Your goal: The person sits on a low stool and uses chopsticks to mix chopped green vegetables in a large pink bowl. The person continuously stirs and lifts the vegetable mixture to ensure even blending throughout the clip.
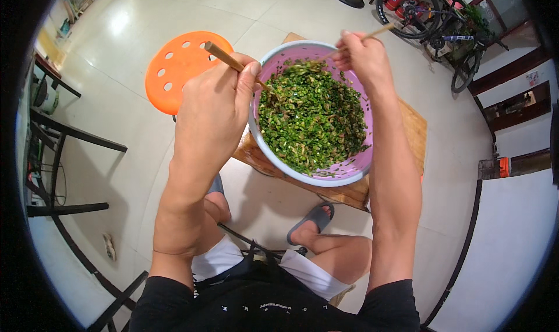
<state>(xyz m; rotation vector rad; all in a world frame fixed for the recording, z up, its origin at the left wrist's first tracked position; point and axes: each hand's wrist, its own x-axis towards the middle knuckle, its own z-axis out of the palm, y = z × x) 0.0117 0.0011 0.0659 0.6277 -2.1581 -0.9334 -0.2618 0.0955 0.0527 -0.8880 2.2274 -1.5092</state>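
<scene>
A wide basin [278, 168], pale blue at the rim and pink-purple inside, holds a heap of chopped green filling [314, 122] with darker brownish bits mixed in. My left hand [218, 93] is closed around a wooden chopstick [224, 56], whose lower end reaches into the filling at the basin's left side. Over the far right rim, my right hand [362, 55] grips another thin wooden stick, seemingly a chopstick [379, 31]; its lower end points into the far part of the basin. Some chopped bits cling to the inner wall.
The basin stands on a low wooden table [414, 135]. An orange round stool [169, 70] with holes is close on the left. Black chair legs [75, 137] stand farther left. A bicycle [434, 26] leans at the far right. My slippered foot [311, 222] is below the table's near edge.
</scene>
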